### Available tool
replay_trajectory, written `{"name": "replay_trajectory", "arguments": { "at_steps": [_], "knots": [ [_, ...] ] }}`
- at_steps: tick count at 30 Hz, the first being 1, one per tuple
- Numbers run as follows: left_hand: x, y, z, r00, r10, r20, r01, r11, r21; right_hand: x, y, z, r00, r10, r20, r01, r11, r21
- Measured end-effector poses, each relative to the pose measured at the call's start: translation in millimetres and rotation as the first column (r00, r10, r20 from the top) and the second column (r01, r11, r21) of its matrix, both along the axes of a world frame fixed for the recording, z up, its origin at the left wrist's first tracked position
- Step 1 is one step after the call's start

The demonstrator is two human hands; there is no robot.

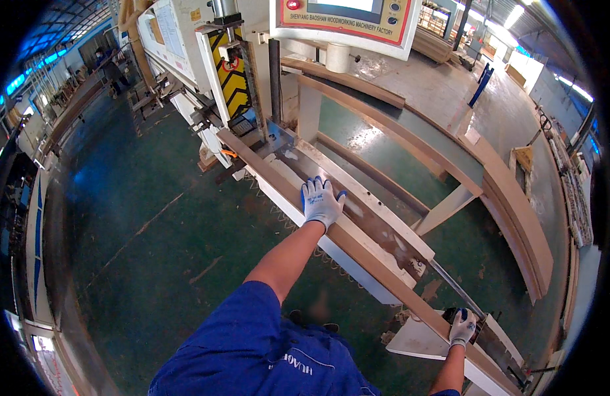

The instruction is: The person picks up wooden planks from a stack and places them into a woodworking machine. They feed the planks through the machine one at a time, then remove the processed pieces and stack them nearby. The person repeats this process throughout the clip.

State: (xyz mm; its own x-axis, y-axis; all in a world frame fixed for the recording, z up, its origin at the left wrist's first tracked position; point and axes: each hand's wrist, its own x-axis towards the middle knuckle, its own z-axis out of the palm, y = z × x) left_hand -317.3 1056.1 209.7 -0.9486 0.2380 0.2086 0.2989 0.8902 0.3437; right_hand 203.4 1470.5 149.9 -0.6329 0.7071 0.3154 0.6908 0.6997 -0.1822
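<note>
My left hand, in a white glove with blue fingertips, rests open with spread fingers on a long narrow brown board. The board lies lengthwise along a white machine bed with a metal strip, running from the upright machine head down to the lower right. My right hand, gloved alike, is closed over the board's edge farther along, beside a dark fitting at the bed's lower end. What its fingertips touch underneath is hidden.
A control panel hangs above. Beyond the bed stands a frame bearing long boards, with a pallet jack behind. Green floor lies to the left. Another person is at the far upper left, near long workpieces.
</note>
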Motion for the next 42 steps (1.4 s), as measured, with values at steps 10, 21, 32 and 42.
{"name": "replay_trajectory", "arguments": {
  "at_steps": [10, 21, 32, 42],
  "knots": [
    [-1, -18, 18, 0.993, -0.108, -0.041, 0.110, 0.993, 0.051, 10, -10, 21, 0.949, 0.308, -0.068, -0.315, 0.935, -0.165],
    [49, -41, 5, 0.942, 0.333, 0.053, -0.336, 0.938, 0.085, 43, -15, 72, 0.862, 0.472, 0.186, -0.410, 0.864, -0.294],
    [162, 111, -5, 0.989, 0.133, 0.071, -0.143, 0.978, 0.152, 226, 174, 40, 0.927, 0.360, -0.108, -0.353, 0.737, -0.577],
    [136, 137, -7, 0.958, 0.258, 0.126, -0.268, 0.961, 0.068, 170, 157, 29, 0.878, 0.352, 0.324, -0.290, 0.930, -0.224]
  ]
}}
